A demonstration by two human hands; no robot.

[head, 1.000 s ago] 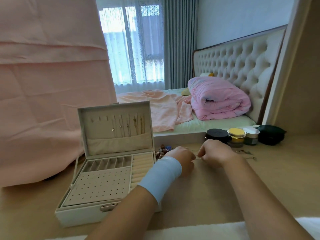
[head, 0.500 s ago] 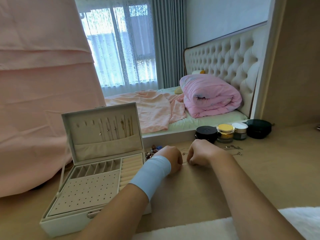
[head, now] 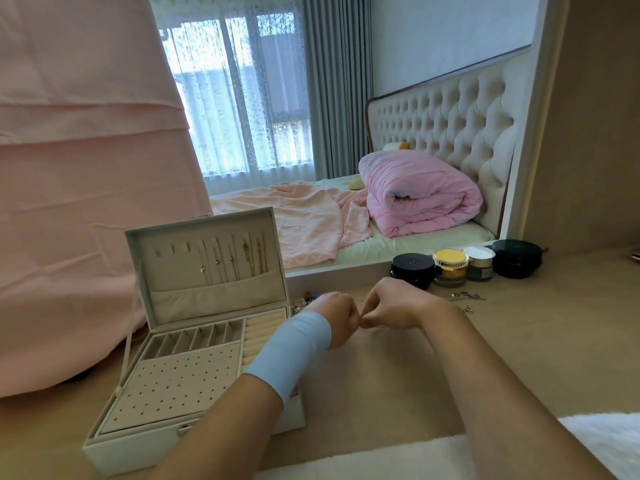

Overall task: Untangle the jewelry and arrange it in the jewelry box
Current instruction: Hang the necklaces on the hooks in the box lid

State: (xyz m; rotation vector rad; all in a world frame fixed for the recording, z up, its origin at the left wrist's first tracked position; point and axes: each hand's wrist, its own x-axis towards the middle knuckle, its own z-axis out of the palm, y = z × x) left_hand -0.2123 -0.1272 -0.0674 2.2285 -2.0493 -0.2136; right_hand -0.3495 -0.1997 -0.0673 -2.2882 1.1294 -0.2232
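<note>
Head view:

- The jewelry box [head: 138,453] stands open on the left of the table [head: 381,403], its lid upright.
- Several necklaces [head: 242,258] hang in a row inside the lid, their lower ends tucked into a fabric pocket.
- The lower tray has a perforated earring panel, a row of narrow slots behind it, and ring rolls on the right side.
- The left hand [head: 337,317], which has a pale blue wristband [head: 291,351], is just right of the box. Its fingers are curled in, and the fingertips meet those of the right hand [head: 391,306].
- The right hand is curled likewise. Both hands pinch a fine chain [head: 372,328] just above the table surface. The chain is too thin for detail to be made out.
- A small pile of coloured beads [head: 308,301] lies on the table behind the left hand, beside the box.
- Loose metal clasps [head: 467,296] lie to the right of the right hand.
- Behind the clasps stand a black jar [head: 412,270], a yellow-lidded jar [head: 450,266], a silver-lidded jar [head: 479,263] and a dark round case [head: 516,258], all in a row.
- A pink cloth [head: 69,202] hangs on the left.
</note>
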